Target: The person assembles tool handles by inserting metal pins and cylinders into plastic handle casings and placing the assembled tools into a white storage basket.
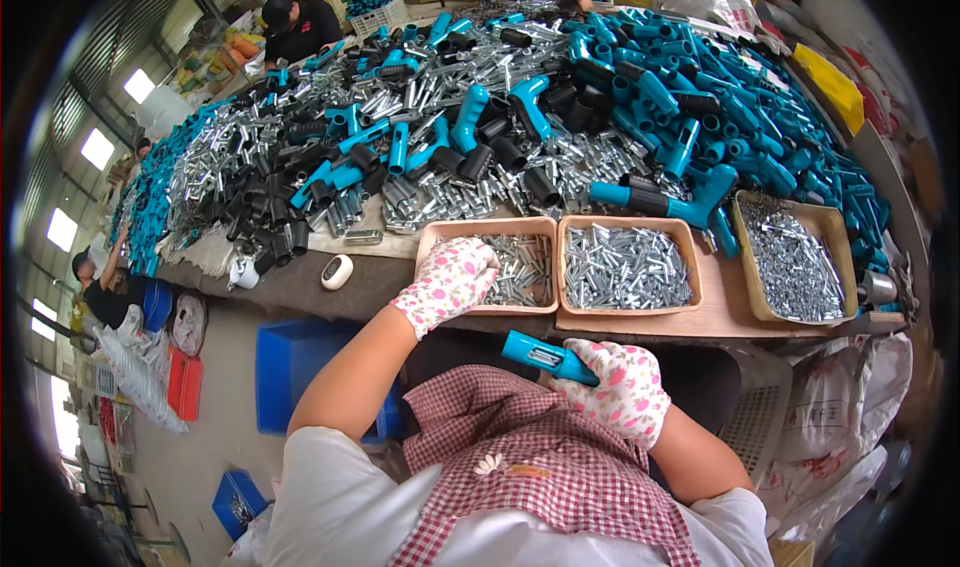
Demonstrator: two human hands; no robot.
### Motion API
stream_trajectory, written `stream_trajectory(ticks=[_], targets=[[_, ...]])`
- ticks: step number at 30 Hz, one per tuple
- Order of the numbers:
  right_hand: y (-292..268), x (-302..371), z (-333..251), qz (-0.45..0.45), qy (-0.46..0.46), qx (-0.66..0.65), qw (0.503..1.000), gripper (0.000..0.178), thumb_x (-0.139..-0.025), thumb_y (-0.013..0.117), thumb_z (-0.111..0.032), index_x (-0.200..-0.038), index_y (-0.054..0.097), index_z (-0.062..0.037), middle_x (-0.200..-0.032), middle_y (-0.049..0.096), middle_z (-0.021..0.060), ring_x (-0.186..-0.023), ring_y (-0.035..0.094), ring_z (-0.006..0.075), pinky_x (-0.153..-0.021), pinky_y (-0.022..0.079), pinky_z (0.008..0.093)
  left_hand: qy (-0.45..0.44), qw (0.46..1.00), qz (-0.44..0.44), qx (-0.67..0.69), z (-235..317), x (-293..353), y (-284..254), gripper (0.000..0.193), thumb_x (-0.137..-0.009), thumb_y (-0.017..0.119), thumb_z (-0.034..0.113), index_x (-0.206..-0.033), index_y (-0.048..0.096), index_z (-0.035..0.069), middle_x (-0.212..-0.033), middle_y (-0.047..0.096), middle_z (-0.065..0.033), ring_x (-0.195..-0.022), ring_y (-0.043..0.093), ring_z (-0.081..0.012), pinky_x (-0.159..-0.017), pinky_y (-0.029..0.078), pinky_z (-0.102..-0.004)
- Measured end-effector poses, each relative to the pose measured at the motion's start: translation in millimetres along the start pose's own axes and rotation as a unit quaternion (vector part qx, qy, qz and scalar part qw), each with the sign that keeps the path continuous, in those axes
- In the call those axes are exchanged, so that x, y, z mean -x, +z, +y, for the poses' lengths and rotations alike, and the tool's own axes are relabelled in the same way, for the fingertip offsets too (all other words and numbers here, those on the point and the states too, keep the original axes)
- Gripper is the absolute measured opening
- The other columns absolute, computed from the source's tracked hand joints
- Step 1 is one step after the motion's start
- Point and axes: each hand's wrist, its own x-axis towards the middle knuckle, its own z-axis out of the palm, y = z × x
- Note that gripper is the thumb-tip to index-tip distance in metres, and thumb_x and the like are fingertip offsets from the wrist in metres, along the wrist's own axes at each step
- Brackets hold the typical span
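My left hand (452,281), in a white glove with pink flowers, is over the left tray (427,245) of small metal pins. Its fingers are curled together at the pins, and whatever they may pinch is hidden. Close to my apron, my right hand (622,391), gloved alike, grips a teal plastic tool housing (535,352) whose open tube end points left. A slot with metal inside shows on its side. The middle tray (627,310), full of short metal pins, stands beside the left one. Farther right is a yellowish tray (848,257) of tiny metal parts.
A large heap of teal housings (690,97), black sleeves and metal parts covers the table behind the trays. One assembled teal-and-black tool (650,200) lies behind the middle tray. A white oval device (337,272) sits left. Blue crates (285,377) stand below; co-workers (300,32) sit around the table.
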Motion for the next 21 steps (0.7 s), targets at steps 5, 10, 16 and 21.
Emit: stream_trajectory(ticks=[5,10,16,21], targets=[[2.4,-0.3,3.8,0.000,0.011,-0.006,1.000,0.053,-0.081,0.071,-0.042,-0.120,0.064,-0.0058,-0.094,0.069,0.0148,-0.085,0.068,0.0296,-0.076,0.054,0.0397,-0.028,0.984,0.110,0.138,6.6,2.0,2.4,0.013,-0.086,0.064,0.004,-0.099,0.065,0.004,-0.083,0.065,-0.0106,-0.076,0.064,-0.0264,-0.075,0.051,-0.0347],[0.6,-2.2,4.7,0.020,-0.002,-0.029,0.999,0.052,-0.082,0.071,-0.043,-0.119,0.064,-0.0066,-0.092,0.069,0.0153,-0.083,0.068,0.0303,-0.075,0.054,0.0406,-0.127,0.957,0.079,0.249,12.2,10.7,-10.9,0.027,-0.087,0.062,0.001,-0.113,0.063,0.004,-0.091,0.062,-0.0093,-0.078,0.062,-0.0200,-0.075,0.050,-0.0304],[-0.4,-4.8,5.0,0.023,0.002,-0.001,1.000,0.049,-0.082,0.070,-0.044,-0.115,0.065,-0.0081,-0.086,0.069,0.0145,-0.078,0.068,0.0304,-0.072,0.054,0.0407,0.002,0.929,0.193,0.315,31.3,41.3,-22.7,0.023,-0.087,0.065,-0.003,-0.110,0.067,0.003,-0.099,0.065,-0.0064,-0.089,0.062,-0.0141,-0.078,0.051,-0.0283],[-2.9,-7.9,0.0,0.012,0.000,0.026,1.000,0.048,-0.083,0.069,-0.044,-0.114,0.065,-0.0079,-0.083,0.068,0.0144,-0.075,0.067,0.0307,-0.068,0.053,0.0412,0.157,0.912,0.184,0.332,72.9,67.6,-21.8,0.015,-0.085,0.072,0.016,-0.097,0.072,0.007,-0.102,0.071,-0.0091,-0.108,0.063,-0.0273,-0.097,0.046,-0.0414]])
